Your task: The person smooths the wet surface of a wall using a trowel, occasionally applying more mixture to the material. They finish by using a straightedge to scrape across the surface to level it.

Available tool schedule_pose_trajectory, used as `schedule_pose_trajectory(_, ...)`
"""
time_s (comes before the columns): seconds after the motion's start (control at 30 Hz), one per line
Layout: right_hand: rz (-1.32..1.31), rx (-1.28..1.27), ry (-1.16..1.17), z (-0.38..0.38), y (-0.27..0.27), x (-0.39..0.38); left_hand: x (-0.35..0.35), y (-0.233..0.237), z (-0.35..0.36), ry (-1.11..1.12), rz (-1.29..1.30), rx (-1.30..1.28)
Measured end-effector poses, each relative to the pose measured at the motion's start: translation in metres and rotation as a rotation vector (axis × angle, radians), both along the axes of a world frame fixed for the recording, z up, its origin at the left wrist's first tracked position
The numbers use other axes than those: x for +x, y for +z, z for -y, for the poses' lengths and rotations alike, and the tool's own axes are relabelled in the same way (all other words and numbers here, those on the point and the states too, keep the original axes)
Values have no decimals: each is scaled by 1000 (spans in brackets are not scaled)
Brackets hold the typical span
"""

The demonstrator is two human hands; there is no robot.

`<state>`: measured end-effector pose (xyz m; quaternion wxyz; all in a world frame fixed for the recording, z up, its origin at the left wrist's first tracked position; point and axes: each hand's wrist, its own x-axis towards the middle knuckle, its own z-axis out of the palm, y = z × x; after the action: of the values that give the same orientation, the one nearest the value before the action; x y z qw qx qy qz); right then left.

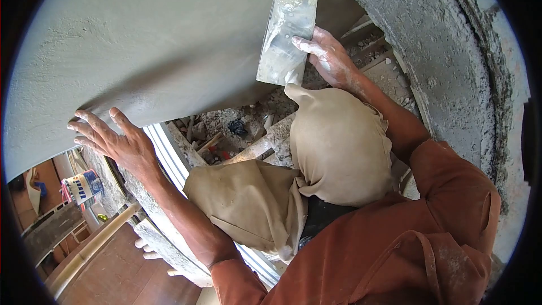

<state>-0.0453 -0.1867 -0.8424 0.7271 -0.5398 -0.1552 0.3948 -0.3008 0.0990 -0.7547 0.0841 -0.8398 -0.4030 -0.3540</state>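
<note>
In my right hand (pixel 330 59) is a flat rectangular plastering trowel (pixel 287 39), its pale face smeared with wet white plaster. The thumb lies against its near edge, and the other fingers are hidden behind it. The blade stands upright just in front of my raised knee, close to the smooth grey plastered wall (pixel 169 28). Over on the left, my left hand (pixel 116 138) is spread out with its fingertips at the lower edge of that wall. White plaster coats the fingers of both hands.
Rubble and wooden strips (pixel 259 141) cover the ground below. A white frame (pixel 169 155) runs beneath my left arm. At lower left are a bamboo pole (pixel 93 248), a labelled bucket (pixel 83 186) and a brown board (pixel 130 277). Rough concrete (pixel 435 62) curves along the right.
</note>
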Motion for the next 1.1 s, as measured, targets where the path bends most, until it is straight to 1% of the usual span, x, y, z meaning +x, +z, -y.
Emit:
schedule_pose_trajectory(0.07, -21, 55, 10, -1, 4, -2, 0, 1, 1, 2, -4, -3)
schedule_pose_trajectory(0.33, -7, 49, -4, 0, -4, -2, 6, 3, 6, 58, -33, -56)
schedule_pose_trajectory(0.37, -13, 42, -19, 0, -7, 0, 4, 2, 6, 50, -55, -39)
schedule_pose_trajectory(0.4, -78, 115, -32, 4, -29, 6, 6, 3, 7, 53, -48, -31)
schedule_pose_trajectory(0.43, -38, 48, -26, 2, -13, 2, 4, 0, 6, 67, -68, 6)
schedule_pose_trajectory(0.47, -51, 62, -49, -1, -3, -1, 6, 2, 7, 67, -63, -9)
schedule_pose_trajectory(0.5, -19, 65, -75, -1, -6, 0, 7, 7, 11, 107, -106, -22)
schedule_pose_trajectory(0.53, -22, 95, -50, -1, -5, 0, 6, 4, 9, 111, -110, -45)
schedule_pose_trajectory(0.57, -25, 40, -45, 0, -1, 0, 6, 1, 8, 73, -74, -52)
schedule_pose_trajectory(0.63, -16, 78, -73, 0, -7, -1, 8, 5, 15, 87, -73, -108)
schedule_pose_trajectory(0.67, -8, 55, -81, -1, -7, -1, 9, 7, 18, 84, -64, -133)
schedule_pose_trajectory(0.77, 66, 84, -133, -2, -16, -1, 11, 10, 22, 82, -62, -159)
schedule_pose_trajectory(0.83, 254, -28, -176, 1, -18, -1, 10, 16, 31, 103, -75, -140)
schedule_pose_trajectory(0.87, 266, 6, -180, 4, -21, -1, 9, 17, 33, 105, -76, -105)
schedule_pose_trajectory(0.9, 387, -7, -159, 7, -22, 1, 9, 23, 40, 105, -54, -69)
schedule_pose_trajectory(0.93, 513, -17, -146, 0, -15, 9, 12, 34, 51, 8, -3, -17)
schedule_pose_trajectory(0.97, 536, 23, -162, -9, 10, 12, 17, 45, 62, -92, 42, 35)
schedule_pose_trajectory(1.0, 477, 111, -68, -11, 40, 7, 25, 55, 75, -293, 155, -9)
schedule_pose_trajectory(1.03, 422, 197, 29, -14, 73, -1, 34, 63, 88, -501, 295, -144)
schedule_pose_trajectory(1.1, 505, 249, 76, -28, 128, -18, 53, 68, 114, -684, 412, -555)
